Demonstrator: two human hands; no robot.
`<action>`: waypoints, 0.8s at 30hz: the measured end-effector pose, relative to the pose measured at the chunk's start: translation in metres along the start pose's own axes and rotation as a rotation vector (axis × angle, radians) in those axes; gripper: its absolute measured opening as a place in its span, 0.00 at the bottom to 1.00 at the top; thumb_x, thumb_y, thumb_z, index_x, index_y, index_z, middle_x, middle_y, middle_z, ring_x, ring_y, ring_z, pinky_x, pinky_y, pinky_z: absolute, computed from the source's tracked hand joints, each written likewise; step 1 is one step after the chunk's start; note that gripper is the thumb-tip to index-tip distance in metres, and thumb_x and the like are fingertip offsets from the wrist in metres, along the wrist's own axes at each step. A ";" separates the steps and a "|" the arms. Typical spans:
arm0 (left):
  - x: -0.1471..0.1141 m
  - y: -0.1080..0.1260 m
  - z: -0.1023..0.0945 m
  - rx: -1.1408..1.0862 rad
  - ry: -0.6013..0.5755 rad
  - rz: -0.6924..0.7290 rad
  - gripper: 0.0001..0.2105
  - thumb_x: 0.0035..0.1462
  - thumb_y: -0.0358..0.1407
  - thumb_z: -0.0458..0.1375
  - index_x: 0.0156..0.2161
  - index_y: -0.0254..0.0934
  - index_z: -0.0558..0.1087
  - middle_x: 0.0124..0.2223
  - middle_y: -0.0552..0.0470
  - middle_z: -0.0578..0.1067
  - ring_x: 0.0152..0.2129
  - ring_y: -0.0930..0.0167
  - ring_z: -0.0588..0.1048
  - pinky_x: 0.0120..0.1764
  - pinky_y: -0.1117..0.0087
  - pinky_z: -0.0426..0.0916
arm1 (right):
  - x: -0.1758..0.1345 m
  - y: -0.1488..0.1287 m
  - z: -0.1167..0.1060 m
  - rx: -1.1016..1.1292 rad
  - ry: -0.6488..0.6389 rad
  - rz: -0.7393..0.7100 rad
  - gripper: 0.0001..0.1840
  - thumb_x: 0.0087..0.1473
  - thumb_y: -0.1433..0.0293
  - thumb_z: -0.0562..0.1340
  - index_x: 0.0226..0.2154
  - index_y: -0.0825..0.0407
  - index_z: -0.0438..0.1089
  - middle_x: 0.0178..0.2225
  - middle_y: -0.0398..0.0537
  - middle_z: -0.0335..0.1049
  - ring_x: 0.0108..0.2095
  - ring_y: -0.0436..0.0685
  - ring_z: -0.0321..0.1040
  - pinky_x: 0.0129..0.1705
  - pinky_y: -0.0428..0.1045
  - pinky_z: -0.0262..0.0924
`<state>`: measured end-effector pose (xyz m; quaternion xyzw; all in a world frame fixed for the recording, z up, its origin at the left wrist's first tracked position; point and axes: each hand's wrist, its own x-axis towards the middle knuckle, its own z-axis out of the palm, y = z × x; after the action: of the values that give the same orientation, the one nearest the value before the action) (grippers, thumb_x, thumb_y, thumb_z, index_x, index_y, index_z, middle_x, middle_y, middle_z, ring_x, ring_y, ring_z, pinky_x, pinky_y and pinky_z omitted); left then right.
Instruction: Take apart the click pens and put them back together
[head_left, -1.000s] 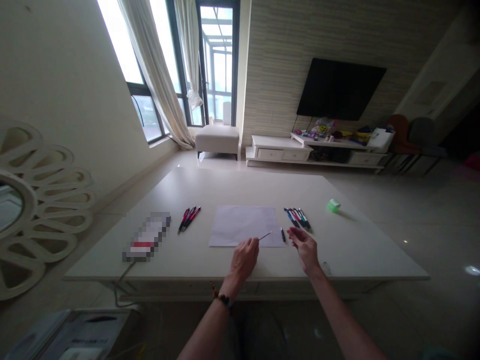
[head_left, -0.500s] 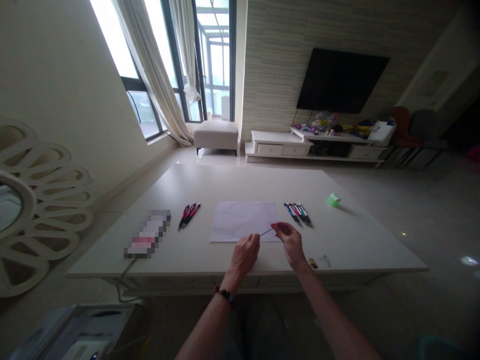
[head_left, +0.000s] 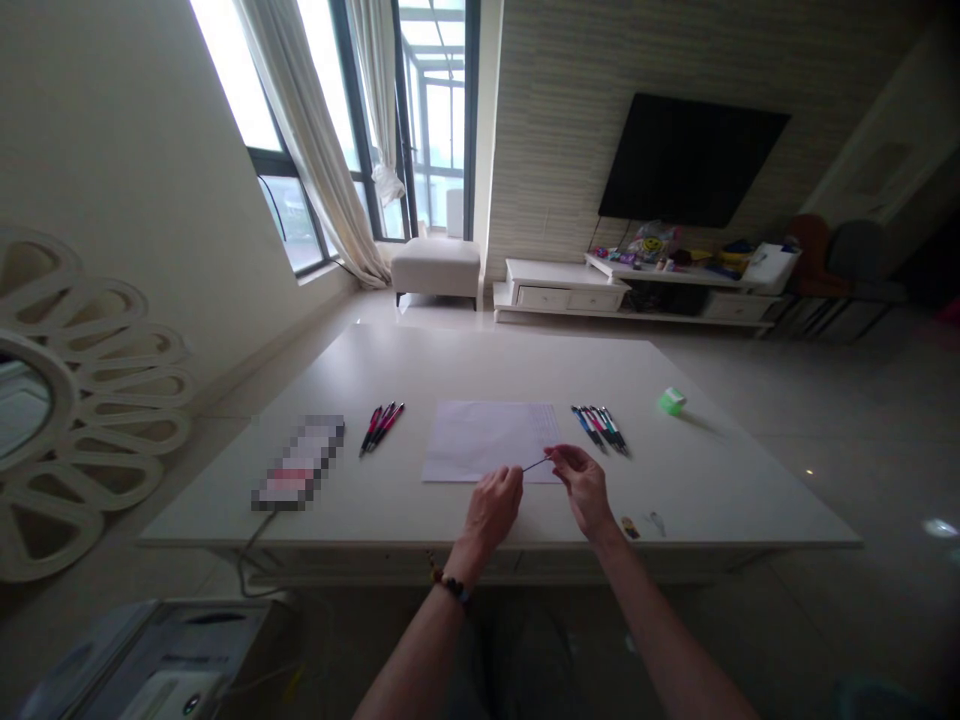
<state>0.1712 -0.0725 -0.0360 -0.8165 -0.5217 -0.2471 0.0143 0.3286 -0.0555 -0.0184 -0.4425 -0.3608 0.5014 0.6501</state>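
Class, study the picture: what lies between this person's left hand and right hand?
In the head view, a thin dark rod spans the gap from the left hand to the right hand, seen against the white paper.

Across the room from me, a black television [head_left: 694, 160] hung on the textured wall [head_left: 551, 120] above a low white cabinet [head_left: 562, 298], while a pale footstool [head_left: 436, 265] was standing near the long curtains [head_left: 301, 130].

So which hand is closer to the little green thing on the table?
The right. The right hand is nearer the camera than the green thing and left of it, not touching; the left hand is farther left still.
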 end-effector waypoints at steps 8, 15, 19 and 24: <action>0.000 -0.001 0.000 -0.016 0.005 0.010 0.07 0.62 0.33 0.43 0.35 0.39 0.61 0.30 0.54 0.68 0.27 0.72 0.65 0.30 0.71 0.55 | 0.003 -0.004 -0.003 0.034 0.034 -0.010 0.15 0.38 0.65 0.70 0.32 0.52 0.71 0.33 0.48 0.75 0.34 0.53 0.70 0.31 0.45 0.61; 0.000 0.000 0.000 -0.016 0.011 0.007 0.07 0.62 0.33 0.42 0.35 0.39 0.61 0.30 0.54 0.68 0.27 0.72 0.65 0.30 0.72 0.55 | 0.002 -0.002 -0.002 -0.046 -0.019 -0.013 0.16 0.38 0.64 0.69 0.32 0.53 0.70 0.33 0.50 0.75 0.36 0.56 0.71 0.32 0.47 0.62; 0.000 0.000 0.000 -0.027 0.006 0.018 0.07 0.62 0.33 0.42 0.35 0.39 0.62 0.30 0.54 0.68 0.27 0.73 0.66 0.30 0.72 0.56 | -0.003 0.005 0.003 -0.064 -0.057 0.009 0.18 0.37 0.63 0.69 0.32 0.53 0.70 0.34 0.51 0.75 0.36 0.57 0.70 0.31 0.48 0.63; 0.000 -0.001 0.001 -0.032 0.009 0.004 0.07 0.62 0.33 0.43 0.35 0.39 0.62 0.30 0.54 0.68 0.27 0.73 0.66 0.30 0.72 0.56 | -0.001 0.008 -0.001 -0.215 -0.156 -0.033 0.23 0.39 0.58 0.67 0.39 0.53 0.69 0.33 0.51 0.74 0.33 0.56 0.69 0.31 0.49 0.62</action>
<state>0.1705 -0.0719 -0.0375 -0.8164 -0.5161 -0.2592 0.0039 0.3270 -0.0556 -0.0261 -0.4635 -0.4692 0.4819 0.5769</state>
